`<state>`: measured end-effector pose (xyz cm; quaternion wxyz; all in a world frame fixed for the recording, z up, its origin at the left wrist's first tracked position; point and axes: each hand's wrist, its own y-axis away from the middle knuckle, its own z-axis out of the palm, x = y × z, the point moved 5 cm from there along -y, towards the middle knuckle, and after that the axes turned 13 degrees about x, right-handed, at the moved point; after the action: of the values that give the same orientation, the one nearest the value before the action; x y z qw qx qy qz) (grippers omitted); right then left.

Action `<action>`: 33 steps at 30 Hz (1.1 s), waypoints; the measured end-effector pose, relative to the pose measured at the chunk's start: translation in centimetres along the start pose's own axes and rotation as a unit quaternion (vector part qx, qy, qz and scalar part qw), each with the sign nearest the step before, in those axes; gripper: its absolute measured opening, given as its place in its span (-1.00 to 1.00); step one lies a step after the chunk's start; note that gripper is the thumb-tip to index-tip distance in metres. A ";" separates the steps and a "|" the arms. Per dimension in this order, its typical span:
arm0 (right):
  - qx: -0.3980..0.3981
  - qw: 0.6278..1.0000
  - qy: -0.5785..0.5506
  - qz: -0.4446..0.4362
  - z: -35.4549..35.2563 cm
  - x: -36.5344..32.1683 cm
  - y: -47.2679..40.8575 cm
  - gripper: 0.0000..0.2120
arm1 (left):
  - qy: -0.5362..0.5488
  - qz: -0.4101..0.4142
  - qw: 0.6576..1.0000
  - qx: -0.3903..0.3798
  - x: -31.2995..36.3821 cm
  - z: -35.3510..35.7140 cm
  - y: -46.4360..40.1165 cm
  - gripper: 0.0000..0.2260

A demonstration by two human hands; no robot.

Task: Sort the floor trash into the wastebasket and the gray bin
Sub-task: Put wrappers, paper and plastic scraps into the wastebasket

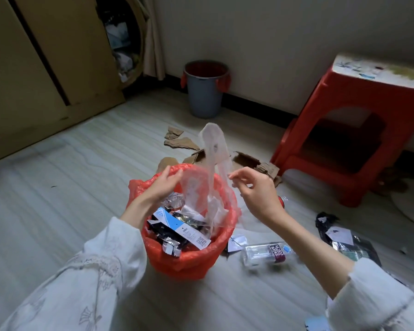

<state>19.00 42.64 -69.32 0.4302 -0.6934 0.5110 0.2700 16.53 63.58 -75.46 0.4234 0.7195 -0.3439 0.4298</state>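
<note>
Pale wood-grain floor (86,177) of a dim room, bounded by a light wall with dark skirting. The gray bin (205,88), lined in red, stands at the wall; a red stool (351,130) sits to the right, and torn cardboard pieces (182,143) lie between them. Directly below you is the wastebasket (189,242) with its red liner, holding wrappers and packaging. A clear soda bottle (267,253) and dark foil wrappers (344,237) lie on the floor to its right. Your left hand (164,185) hangs over the wastebasket's rim, fingers loosely extended against a thin clear plastic bag (210,168). Your right hand (256,189) is raised beside it, thumb and forefinger pinching the bag's edge, the other fingers curled.
</note>
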 end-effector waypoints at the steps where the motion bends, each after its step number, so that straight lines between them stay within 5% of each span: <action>1: -0.018 1.000 0.011 -0.013 0.3 -0.1 0.3 -0.90 | -0.002 -0.008 1.000 -0.004 -0.1 -0.1 -0.2 -0.38; 9: -0.141 0.957 0.149 -0.206 2.8 -1.1 2.6 -0.83 | 0.026 -0.025 0.997 -0.065 2.4 -2.1 0.1 -0.30; 11: -0.171 0.939 0.185 -0.233 3.6 -1.2 3.4 -0.81 | -0.052 -0.006 0.991 -0.124 3.5 -2.0 0.9 -0.25; 14: -0.211 0.925 0.192 -0.251 4.5 -1.0 4.4 -0.81 | -0.211 0.041 0.966 -0.146 4.0 -1.8 1.5 -0.56; 17: -0.255 0.926 0.181 -0.210 4.9 -0.9 4.9 -0.70 | -0.259 0.069 0.958 -0.101 3.7 -1.8 1.1 -0.68; 22: -0.108 0.980 0.147 -0.083 3.1 -1.4 2.3 -0.38 | -0.169 0.138 0.972 -0.091 4.5 -1.5 2.1 -0.75; 24: -0.128 0.987 0.097 0.004 2.9 -0.9 1.8 -0.34 | -0.144 0.171 0.969 -0.103 5.5 -1.1 2.9 -0.77; 29: -0.119 0.990 0.016 0.067 2.7 -1.2 1.8 -0.74 | -0.204 0.300 0.931 -0.031 8.1 -0.5 4.4 -0.82; 33: -0.098 0.993 -0.048 0.055 1.7 -3.1 1.7 -0.88 | -0.288 0.363 0.886 -0.019 9.1 -0.2 6.1 -0.63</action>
<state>16.46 45.42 -68.13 0.3689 -0.6894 0.4980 0.3750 14.82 60.15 -65.25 0.1340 0.6287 -0.6956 0.3209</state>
